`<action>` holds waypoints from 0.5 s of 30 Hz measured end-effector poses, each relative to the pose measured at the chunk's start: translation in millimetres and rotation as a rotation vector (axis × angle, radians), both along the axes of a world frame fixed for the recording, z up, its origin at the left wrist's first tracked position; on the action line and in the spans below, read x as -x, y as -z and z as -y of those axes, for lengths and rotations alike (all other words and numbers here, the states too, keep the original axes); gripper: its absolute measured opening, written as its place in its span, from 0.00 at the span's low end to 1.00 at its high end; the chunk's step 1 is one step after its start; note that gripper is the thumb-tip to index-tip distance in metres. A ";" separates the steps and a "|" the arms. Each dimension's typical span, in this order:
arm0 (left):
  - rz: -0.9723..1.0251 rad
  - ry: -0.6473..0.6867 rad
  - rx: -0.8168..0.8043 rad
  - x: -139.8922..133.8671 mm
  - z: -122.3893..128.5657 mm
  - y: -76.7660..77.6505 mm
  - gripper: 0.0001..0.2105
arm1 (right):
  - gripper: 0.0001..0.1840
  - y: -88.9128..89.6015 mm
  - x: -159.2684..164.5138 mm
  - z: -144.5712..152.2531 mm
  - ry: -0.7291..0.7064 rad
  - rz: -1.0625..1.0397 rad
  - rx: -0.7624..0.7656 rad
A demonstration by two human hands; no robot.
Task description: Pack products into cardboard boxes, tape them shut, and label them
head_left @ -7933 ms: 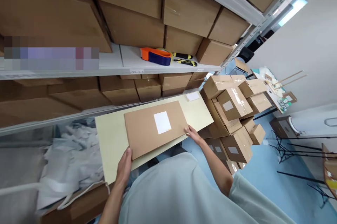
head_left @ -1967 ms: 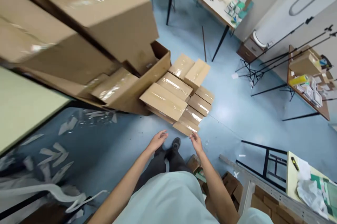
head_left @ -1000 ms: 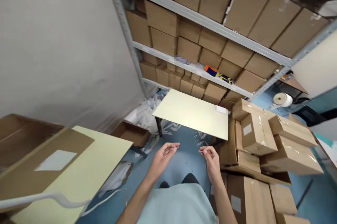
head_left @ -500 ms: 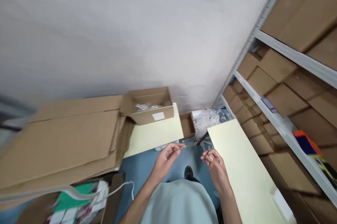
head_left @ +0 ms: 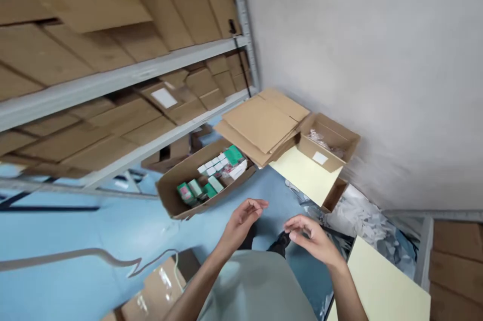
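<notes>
Left hand (head_left: 241, 220) and right hand (head_left: 313, 235) hovering empty, fingers loosely curled, nearest open carton (head_left: 199, 180) of small packets (head_left: 211, 180), probably light, rigid; gripping carton's sidewalls safest.

Your shelf boxes (head_left: 75, 4) blur with motion; the open box's (head_left: 327, 141) contents are too small to tell.

Both hands empty, left hand (head_left: 243, 220) and right hand (head_left: 313, 237) half-curled, held apart before the torso
</notes>
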State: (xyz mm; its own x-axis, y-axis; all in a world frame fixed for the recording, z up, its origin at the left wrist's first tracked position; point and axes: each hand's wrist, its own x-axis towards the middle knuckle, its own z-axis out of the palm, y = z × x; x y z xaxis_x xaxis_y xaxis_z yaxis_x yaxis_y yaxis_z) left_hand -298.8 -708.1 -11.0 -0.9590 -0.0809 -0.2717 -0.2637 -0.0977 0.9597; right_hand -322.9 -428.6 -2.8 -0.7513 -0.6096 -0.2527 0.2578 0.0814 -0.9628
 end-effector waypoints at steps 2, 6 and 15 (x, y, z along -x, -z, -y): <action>-0.011 -0.100 -0.032 -7.5 19.6 1.4 0.21 | 0.24 -2.8 20.9 31.6 -0.067 -0.036 -0.025; -0.048 -0.241 -0.070 -20.8 63.9 5.2 0.21 | 0.22 -18.0 50.9 109.7 -0.187 -0.092 -0.033; -0.034 -0.342 0.085 -30.9 217.5 19.6 0.13 | 0.18 -45.5 81.8 313.5 -0.465 -0.129 -0.139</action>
